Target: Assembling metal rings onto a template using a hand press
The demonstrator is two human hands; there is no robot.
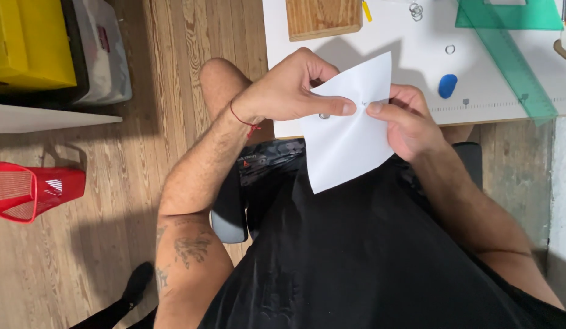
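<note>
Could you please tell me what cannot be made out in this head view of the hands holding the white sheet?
- The small thing pinched at the middle of the white sheet: too small, covered by the thumbs of left hand and right hand.
- Fingers behind the sheet: hidden by the paper.
- Wooden block and green ruler: cut off by the top edge.
- Small metal ring on the white table: too small to identify.

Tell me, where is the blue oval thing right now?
In the head view the blue oval thing lies on the white table, up and to the right of the right hand, just left of the green ruler.
</note>
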